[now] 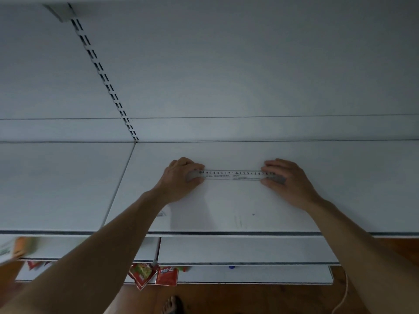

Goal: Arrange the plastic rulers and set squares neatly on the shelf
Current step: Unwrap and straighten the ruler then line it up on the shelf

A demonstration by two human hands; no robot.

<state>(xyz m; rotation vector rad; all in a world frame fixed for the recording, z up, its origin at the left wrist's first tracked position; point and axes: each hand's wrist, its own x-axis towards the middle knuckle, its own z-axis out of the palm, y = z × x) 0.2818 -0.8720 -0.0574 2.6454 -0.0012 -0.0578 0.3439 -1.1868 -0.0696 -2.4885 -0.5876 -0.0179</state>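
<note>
A clear plastic ruler (234, 175) with black numbers lies flat and level across the white shelf (226, 207), parallel to the back wall. My left hand (181, 177) grips its left end, fingers curled over the top edge and thumb below. My right hand (288, 180) holds the right end the same way, fingers on the far edge and thumb on the near edge. Both ruler ends show faintly through under my fingers. No set square is in view.
A slotted upright (106, 85) runs down the back panel to the shelf seam at left. Lower shelves (238, 250) stick out below, with red snack packets (154, 275) on them. Wooden floor (249, 300), a foot and a white cord lie beneath.
</note>
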